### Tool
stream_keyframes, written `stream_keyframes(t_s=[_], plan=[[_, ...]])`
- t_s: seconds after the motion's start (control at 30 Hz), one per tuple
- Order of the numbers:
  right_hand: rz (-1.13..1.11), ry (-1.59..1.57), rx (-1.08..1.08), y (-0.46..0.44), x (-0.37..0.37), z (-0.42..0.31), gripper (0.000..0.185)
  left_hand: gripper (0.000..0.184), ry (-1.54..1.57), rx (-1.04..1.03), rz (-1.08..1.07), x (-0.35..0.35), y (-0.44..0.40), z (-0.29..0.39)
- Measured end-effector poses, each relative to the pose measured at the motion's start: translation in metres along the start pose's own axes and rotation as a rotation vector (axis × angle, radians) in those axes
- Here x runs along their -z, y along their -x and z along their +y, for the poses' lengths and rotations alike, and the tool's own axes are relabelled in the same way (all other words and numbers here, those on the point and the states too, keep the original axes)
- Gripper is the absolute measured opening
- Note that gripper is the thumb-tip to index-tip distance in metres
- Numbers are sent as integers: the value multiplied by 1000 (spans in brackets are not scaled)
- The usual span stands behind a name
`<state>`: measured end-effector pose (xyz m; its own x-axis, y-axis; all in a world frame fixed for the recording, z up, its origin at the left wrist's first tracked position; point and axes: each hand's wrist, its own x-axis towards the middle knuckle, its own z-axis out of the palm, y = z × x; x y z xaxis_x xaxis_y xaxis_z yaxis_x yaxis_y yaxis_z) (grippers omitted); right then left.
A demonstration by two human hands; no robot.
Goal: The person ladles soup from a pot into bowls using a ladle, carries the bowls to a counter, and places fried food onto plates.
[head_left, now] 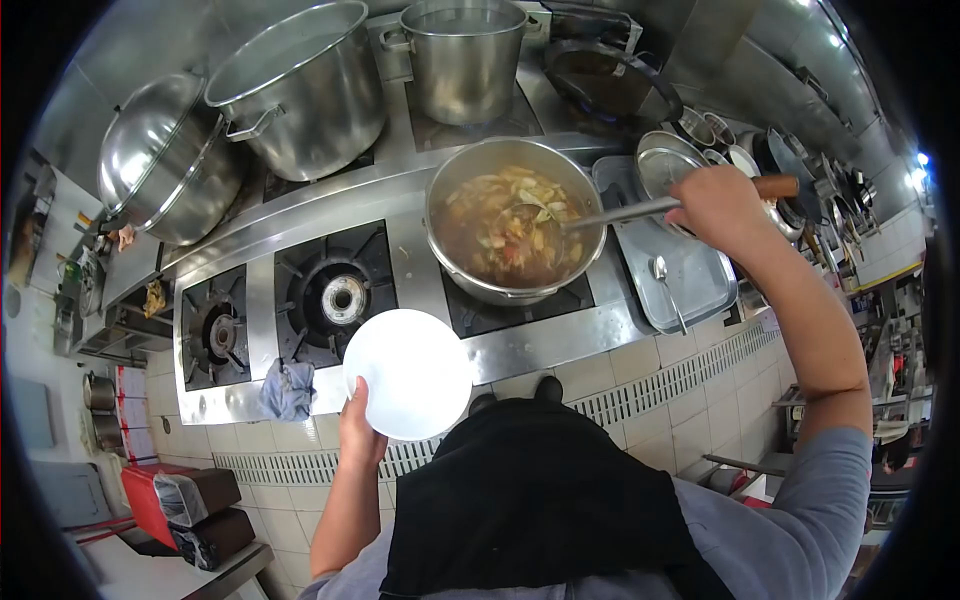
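My left hand (pixel 362 428) grips the rim of a white bowl (pixel 408 374), its thumb over the edge, in front of the stove. My right hand (pixel 722 208) is closed around the long handle of a metal ladle (pixel 625 212), near its wooden end. The ladle's head is partly sunk in the brown stew (pixel 500 235), among chunks of vegetables. That stew fills much of a large steel pot (pixel 436 245) standing on the front right burner.
Large steel pots (pixel 310 95) and a black wok (pixel 612 85) stand on the back burners. A metal tray (pixel 690 290) with a spoon (pixel 668 292) lies right of the stew pot. A grey cloth (pixel 288 389) hangs over the stove's front edge.
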<state>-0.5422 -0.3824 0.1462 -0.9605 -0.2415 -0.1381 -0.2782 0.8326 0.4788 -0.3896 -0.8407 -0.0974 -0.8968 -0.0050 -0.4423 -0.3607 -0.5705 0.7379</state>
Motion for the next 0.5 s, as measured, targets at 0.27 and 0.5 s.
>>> stream_keyframes(t_s=[0.27,0.5], plan=[[446,387,72,-3,65,-7,15,70,16,69,6,1,6,-8],[-164,245,-77,-39,129,9,38,72,26,59,-13,6,8,-10]])
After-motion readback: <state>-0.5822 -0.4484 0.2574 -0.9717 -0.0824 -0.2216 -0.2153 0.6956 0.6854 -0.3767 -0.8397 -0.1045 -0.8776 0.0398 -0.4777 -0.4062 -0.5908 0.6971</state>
